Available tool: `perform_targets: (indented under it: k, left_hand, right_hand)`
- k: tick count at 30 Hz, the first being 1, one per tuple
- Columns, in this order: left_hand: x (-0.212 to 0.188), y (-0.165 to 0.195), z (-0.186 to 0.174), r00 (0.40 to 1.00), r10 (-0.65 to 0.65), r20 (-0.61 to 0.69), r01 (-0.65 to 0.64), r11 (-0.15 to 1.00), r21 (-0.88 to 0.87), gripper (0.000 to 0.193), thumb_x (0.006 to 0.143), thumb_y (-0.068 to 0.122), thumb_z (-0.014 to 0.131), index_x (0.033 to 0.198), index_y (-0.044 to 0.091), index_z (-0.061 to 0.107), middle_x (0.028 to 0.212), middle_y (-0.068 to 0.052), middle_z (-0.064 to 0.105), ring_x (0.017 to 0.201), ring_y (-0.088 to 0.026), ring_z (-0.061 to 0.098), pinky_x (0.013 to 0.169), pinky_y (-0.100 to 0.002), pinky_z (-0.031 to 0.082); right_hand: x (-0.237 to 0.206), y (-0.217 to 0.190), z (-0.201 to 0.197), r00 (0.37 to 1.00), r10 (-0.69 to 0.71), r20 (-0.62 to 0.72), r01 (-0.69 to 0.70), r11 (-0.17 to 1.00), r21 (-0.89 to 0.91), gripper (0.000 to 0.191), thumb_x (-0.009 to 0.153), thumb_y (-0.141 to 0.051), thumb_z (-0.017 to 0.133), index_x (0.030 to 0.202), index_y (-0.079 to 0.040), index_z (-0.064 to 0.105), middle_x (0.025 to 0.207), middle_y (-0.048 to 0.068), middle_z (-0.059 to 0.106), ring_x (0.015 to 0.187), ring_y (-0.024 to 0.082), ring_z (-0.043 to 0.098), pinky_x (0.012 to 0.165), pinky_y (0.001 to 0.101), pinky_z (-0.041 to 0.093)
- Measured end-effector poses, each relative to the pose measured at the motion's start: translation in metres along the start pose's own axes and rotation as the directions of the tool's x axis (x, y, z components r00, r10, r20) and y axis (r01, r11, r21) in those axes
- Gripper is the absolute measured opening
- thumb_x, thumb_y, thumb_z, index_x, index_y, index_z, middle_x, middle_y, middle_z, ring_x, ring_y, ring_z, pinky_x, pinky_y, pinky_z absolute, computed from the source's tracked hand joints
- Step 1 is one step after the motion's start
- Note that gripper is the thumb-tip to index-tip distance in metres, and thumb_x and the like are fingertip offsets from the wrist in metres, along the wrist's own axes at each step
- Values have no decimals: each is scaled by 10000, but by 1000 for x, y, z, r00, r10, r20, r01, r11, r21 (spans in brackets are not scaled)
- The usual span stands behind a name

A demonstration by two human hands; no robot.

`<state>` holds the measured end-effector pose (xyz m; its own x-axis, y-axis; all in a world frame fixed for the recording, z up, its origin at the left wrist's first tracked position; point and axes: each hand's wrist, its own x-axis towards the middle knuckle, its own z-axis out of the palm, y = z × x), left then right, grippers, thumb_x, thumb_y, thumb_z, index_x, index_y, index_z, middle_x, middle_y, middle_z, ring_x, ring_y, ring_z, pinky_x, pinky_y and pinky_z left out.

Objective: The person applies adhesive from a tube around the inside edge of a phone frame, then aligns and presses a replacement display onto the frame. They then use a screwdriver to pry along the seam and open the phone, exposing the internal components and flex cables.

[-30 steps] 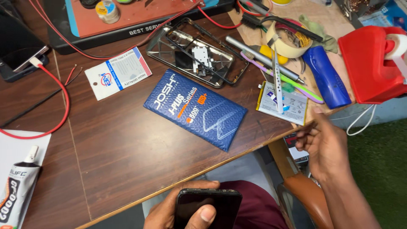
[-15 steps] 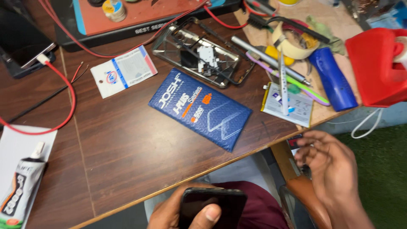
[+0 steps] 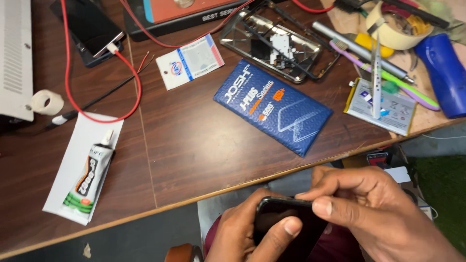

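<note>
- Since the earlier frames, the right hand (image 3: 388, 213) has come in from the right side, where it hung apart below the desk edge, and now it meets the left hand (image 3: 242, 233) at the black glossy smartphone (image 3: 286, 223).
- Both hands are now on the phone, below the front edge of the desk and above the lap. The left hand grips it from below with the thumb laid across the dark screen. The right hand pinches the upper edge of the phone with bent fingers and thumb. I judge from this that the work on the phone now goes with two hands.
- On the brown wooden desk (image 3: 194, 160), nearest to the hands, lies a dark blue flat packet with a phone drawing (image 3: 272, 106), slanted and well apart from the hands.
- To the left lies a small glue tube with a white nozzle (image 3: 92, 177) on a white sheet of paper (image 3: 73, 145).
- To the right, at the desk edge, a flat silver phone battery (image 3: 383, 106) lies with metal tweezers (image 3: 376, 77) across it.
- Farther back are a small white card with blue stripes (image 3: 191, 60), an opened phone frame with bare inner parts (image 3: 279, 46), a red cable (image 3: 97, 73) and a roll of pale tape (image 3: 393, 29); a blue plastic bottle (image 3: 444, 73) lies at the far right.
</note>
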<state>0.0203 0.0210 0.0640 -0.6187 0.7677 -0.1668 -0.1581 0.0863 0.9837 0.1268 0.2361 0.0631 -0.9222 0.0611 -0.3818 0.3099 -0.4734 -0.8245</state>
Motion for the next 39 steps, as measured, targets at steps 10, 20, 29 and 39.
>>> perform_targets:
  k: [10, 20, 29, 39]
  left_hand:
    - [-1, -3, 5, 991, 54, 120, -52, 999, -17, 302, 989, 268, 704, 1124, 0, 673, 902, -114, 756, 873, -156, 744, 790, -290, 574]
    - [0, 2, -3, 994, 105, 37, -107, 992, 60, 301, 989, 294, 684, 1108, 19, 656, 960, -112, 770, 938, -165, 777, 836, -291, 588]
    - [-2, -1, 2, 993, -85, 77, 84, 996, 24, 314, 936, 272, 730, 1088, 0, 692, 803, -134, 746, 730, -189, 704, 678, -316, 524]
    - [-4, -3, 5, 996, 68, 62, -69, 998, 4, 287, 992, 252, 712, 1125, 3, 662, 918, -106, 760, 885, -147, 751, 798, -282, 571]
  right_hand:
    - [8, -3, 18, 994, 90, -59, -85, 993, 85, 225, 956, -77, 754, 872, 3, 561, 813, 60, 499, 770, 187, 478, 735, 387, 420]
    - [7, 7, -9, 996, 78, 46, -80, 995, 55, 189, 946, -126, 761, 924, 55, 712, 903, 71, 578, 879, 195, 597, 805, 399, 490]
    - [17, -5, 19, 995, 95, 39, -99, 990, 101, 243, 962, -121, 753, 817, -10, 593, 771, 74, 531, 763, 177, 508, 740, 376, 440]
    - [11, 11, -5, 998, 45, 33, -46, 999, 23, 243, 956, -59, 827, 810, -3, 640, 823, 55, 539, 799, 177, 539, 769, 369, 470]
